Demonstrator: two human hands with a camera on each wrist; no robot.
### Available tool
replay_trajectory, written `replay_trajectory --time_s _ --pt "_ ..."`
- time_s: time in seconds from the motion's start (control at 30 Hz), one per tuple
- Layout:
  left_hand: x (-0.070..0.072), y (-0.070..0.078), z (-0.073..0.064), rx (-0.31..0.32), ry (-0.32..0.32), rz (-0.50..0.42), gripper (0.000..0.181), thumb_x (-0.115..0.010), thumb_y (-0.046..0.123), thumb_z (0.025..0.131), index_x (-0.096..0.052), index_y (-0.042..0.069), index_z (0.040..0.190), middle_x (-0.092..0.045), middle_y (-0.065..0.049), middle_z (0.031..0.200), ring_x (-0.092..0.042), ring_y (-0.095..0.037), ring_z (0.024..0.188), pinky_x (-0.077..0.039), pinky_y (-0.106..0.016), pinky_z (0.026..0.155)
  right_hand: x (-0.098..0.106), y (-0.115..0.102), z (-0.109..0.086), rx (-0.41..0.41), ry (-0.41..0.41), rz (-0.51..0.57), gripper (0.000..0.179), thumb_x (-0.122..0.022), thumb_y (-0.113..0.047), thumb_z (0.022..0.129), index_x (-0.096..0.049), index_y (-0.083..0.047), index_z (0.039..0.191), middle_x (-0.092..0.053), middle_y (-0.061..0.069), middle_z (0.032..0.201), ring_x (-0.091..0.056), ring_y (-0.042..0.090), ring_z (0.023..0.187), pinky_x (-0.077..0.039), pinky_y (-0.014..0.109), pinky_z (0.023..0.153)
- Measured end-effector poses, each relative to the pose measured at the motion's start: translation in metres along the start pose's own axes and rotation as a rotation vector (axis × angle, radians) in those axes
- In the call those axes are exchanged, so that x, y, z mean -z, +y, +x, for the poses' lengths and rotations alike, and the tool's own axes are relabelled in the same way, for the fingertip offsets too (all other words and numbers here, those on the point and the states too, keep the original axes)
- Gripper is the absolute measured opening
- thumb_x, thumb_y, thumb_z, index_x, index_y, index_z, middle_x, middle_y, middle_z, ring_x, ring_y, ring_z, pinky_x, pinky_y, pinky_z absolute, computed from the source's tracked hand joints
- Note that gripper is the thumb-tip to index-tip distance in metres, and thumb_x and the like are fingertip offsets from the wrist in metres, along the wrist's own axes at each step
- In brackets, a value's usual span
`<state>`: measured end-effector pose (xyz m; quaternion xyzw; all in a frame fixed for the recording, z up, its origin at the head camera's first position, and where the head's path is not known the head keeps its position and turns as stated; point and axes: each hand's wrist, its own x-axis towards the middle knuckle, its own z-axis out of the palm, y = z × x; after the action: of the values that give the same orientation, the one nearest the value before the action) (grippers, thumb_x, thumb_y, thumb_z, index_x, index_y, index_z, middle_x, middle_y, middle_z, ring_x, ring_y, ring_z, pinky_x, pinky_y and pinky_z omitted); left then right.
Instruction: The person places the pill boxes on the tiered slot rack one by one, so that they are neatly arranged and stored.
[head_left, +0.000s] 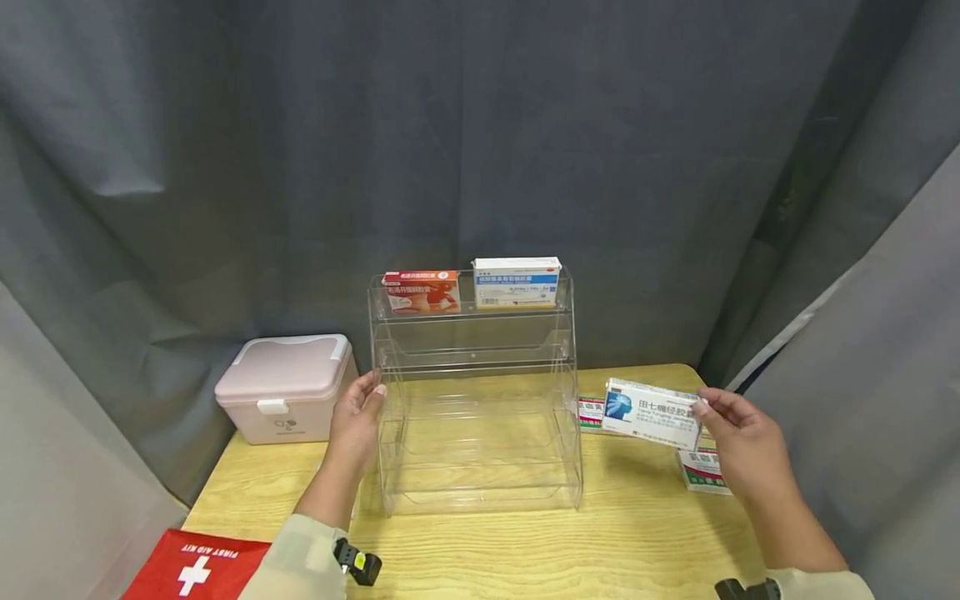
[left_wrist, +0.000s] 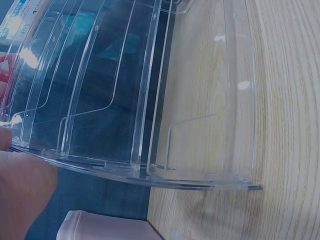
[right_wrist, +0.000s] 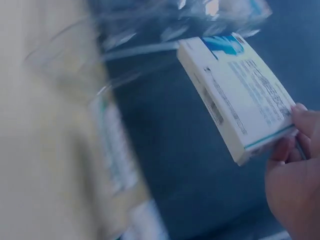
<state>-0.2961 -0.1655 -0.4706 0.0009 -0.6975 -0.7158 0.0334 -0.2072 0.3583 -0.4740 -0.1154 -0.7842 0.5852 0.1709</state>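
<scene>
A clear plastic tiered rack point(head_left: 476, 433) stands on the wooden table. My left hand point(head_left: 357, 421) grips its left side panel about halfway up, thumb on the near side; the left wrist view shows the thumb point(left_wrist: 25, 175) at the panel's edge. To the right of the rack, my right hand point(head_left: 746, 442) pinches a white medicine box point(head_left: 651, 414) by its right end, raised above the table. This box has a blue picture at its left end, its printed face turned towards me. On the rack's top tier sit an orange-red medicine box point(head_left: 422, 292) and a white-and-blue medicine box point(head_left: 517, 283).
White, green and red medicine boxes point(head_left: 703, 472) lie on the table at the right, partly behind the held box and right hand. A pink lidded case point(head_left: 285, 387) stands left of the rack. A red first aid pouch point(head_left: 202, 567) lies front left. Grey curtains point(head_left: 465, 150) hang behind.
</scene>
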Motion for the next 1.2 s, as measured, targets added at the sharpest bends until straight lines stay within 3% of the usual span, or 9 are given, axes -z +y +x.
replay_trajectory --time_s 0.07,0.17,0.23,0.3,0.43,0.7,1.0,1.2 --pt "0.001 0.0 0.0 0.001 -0.003 0.001 0.058 -0.052 0.019 0.117 -0.031 0.002 0.168 -0.03 -0.018 0.178 -0.025 -0.038 0.167 -0.022 -0.05 0.14 -0.008 -0.02 0.0 0.048 0.058 0.248 0.026 -0.07 -0.019 0.109 -0.068 -0.006 0.131 -0.067 -0.013 0.105 -0.06 0.005 0.098 -0.056 0.01 0.078" --pt "0.003 -0.001 0.0 -0.001 -0.006 0.005 0.058 -0.052 0.02 0.117 -0.031 0.002 0.168 -0.03 -0.016 0.178 -0.025 -0.038 0.167 -0.022 -0.05 0.14 -0.027 -0.052 0.002 0.168 0.087 0.608 0.021 -0.068 0.004 0.104 -0.068 0.004 0.125 -0.067 0.002 0.107 -0.061 0.014 0.102 -0.06 0.013 0.086" --pt "0.004 -0.001 0.0 -0.003 -0.003 0.009 0.058 -0.052 0.02 0.117 -0.031 0.002 0.168 -0.031 -0.016 0.178 -0.026 -0.038 0.167 -0.022 -0.049 0.14 -0.043 -0.075 0.002 0.253 0.08 0.727 0.022 -0.066 0.012 0.102 -0.067 0.011 0.124 -0.069 0.007 0.108 -0.063 0.017 0.102 -0.062 0.017 0.089" --pt "0.006 -0.001 -0.001 -0.001 0.0 0.015 0.058 -0.052 0.02 0.117 -0.031 0.002 0.168 -0.031 -0.016 0.178 -0.026 -0.038 0.167 -0.022 -0.05 0.14 -0.059 -0.096 0.002 0.318 0.053 0.771 0.023 -0.064 0.016 0.101 -0.066 0.015 0.124 -0.071 0.009 0.11 -0.065 0.017 0.101 -0.062 0.018 0.089" --pt "0.008 0.0 -0.001 0.003 0.0 0.017 0.059 -0.051 0.021 0.117 -0.03 0.002 0.169 -0.03 -0.018 0.178 -0.026 -0.039 0.167 -0.022 -0.05 0.14 -0.092 -0.126 0.007 0.395 0.006 0.683 0.021 -0.067 0.014 0.101 -0.07 0.013 0.121 -0.075 0.004 0.106 -0.067 0.013 0.095 -0.061 0.018 0.082" --pt "0.005 0.0 0.002 -0.008 -0.003 0.016 0.058 -0.051 0.019 0.117 -0.031 0.0 0.168 -0.031 -0.018 0.178 -0.026 -0.039 0.167 -0.022 -0.051 0.14 -0.143 -0.154 0.021 0.398 -0.057 0.332 0.028 -0.079 -0.015 0.102 -0.076 -0.002 0.127 -0.073 -0.007 0.103 -0.064 0.011 0.093 -0.057 0.015 0.078" --pt "0.003 -0.002 0.002 -0.023 -0.009 0.007 0.057 -0.052 0.019 0.117 -0.032 0.0 0.167 -0.031 -0.015 0.178 -0.026 -0.038 0.167 -0.022 -0.05 0.14 -0.202 -0.16 0.024 0.426 -0.065 0.17 0.025 -0.079 -0.014 0.103 -0.077 -0.006 0.126 -0.075 0.011 0.117 -0.067 0.012 0.097 -0.055 0.011 0.077" --pt "0.001 -0.001 0.002 -0.024 -0.011 -0.015 0.057 -0.052 0.017 0.116 -0.032 0.0 0.167 -0.032 -0.017 0.177 -0.027 -0.037 0.167 -0.023 -0.049 0.14 -0.232 -0.154 0.024 0.393 -0.078 0.089 0.024 -0.076 -0.015 0.104 -0.077 -0.01 0.127 -0.076 0.01 0.121 -0.072 0.021 0.107 -0.058 0.018 0.083"
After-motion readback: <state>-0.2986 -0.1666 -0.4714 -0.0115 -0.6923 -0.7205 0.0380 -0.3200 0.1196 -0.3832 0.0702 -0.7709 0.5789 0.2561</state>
